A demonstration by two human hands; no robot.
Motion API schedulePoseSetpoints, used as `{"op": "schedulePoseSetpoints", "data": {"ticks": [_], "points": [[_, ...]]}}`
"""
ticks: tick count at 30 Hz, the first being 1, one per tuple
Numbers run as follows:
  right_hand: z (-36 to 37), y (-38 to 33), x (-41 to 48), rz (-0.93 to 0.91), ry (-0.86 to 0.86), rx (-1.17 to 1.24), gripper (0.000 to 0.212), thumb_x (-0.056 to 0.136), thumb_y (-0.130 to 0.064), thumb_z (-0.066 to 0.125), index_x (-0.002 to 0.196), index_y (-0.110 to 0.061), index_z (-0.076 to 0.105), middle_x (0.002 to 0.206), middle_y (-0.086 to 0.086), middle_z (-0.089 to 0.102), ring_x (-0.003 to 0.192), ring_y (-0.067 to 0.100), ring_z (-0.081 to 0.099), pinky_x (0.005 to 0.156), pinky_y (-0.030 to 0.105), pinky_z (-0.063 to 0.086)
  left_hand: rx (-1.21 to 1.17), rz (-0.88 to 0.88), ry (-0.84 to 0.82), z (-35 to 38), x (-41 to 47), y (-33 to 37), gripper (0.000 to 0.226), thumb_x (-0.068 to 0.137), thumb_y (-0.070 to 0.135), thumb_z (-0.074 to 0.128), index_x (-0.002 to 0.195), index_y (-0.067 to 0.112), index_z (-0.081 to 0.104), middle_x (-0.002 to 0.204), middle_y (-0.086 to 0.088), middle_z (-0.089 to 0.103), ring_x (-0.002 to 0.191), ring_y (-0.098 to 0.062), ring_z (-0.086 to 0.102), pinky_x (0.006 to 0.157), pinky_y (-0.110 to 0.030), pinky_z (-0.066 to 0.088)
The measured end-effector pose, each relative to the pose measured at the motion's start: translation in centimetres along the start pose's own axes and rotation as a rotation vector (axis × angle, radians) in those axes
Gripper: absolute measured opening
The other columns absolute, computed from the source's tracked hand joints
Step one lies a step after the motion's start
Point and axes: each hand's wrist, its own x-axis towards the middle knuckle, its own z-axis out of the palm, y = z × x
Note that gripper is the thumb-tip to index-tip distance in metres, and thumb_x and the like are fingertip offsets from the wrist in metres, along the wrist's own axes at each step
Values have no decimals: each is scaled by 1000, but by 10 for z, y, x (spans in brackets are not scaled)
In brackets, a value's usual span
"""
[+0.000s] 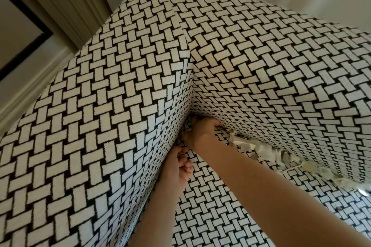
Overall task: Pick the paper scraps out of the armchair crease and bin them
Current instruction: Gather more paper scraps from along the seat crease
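The armchair point(112, 94) is covered in black-and-white basket-weave fabric. White paper scraps point(261, 149) lie in a row along the crease where the seat meets the backrest. My right hand point(200, 132) reaches into the back corner of that crease, its fingertips hidden under the backrest. My left hand point(183, 163) sits by the left armrest's inner wall with its fingers curled; whether it holds a scrap cannot be made out.
The left armrest point(80, 146) rises steeply beside my left arm. A beige curtain point(66, 0) and a dark-framed panel point(24, 46) stand behind the chair at the left. No bin is in view.
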Motion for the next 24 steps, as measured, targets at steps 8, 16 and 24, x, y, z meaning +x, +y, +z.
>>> {"op": "schedulePoseSetpoints", "data": {"ticks": [8, 16, 24], "points": [[-19, 40, 20, -289, -222, 69, 72, 87, -57, 37, 146, -29, 8, 153, 5, 21, 138, 26, 23, 113, 42, 21, 3, 18, -21, -2, 2, 0, 24, 92, 16, 45, 68, 11, 47, 32, 8, 27, 26, -4, 30, 32, -10, 25], [7, 47, 33, -267, -106, 149, 67, 86, -62, 31, 144, -33, 13, 151, 6, 25, 136, 28, 26, 110, 45, 27, 19, -7, -51, -4, 3, 4, 24, 91, 15, 45, 69, 10, 48, 32, 7, 26, 26, -4, 30, 32, -11, 23], [2, 42, 13, -99, -52, -142, 79, 85, -71, 14, 147, -23, 13, 151, 9, 24, 138, 31, 23, 108, 44, 26, 22, -49, -59, -13, -3, 3, 25, 92, 16, 44, 69, 10, 51, 34, 7, 27, 26, -5, 31, 32, -11, 25]]}}
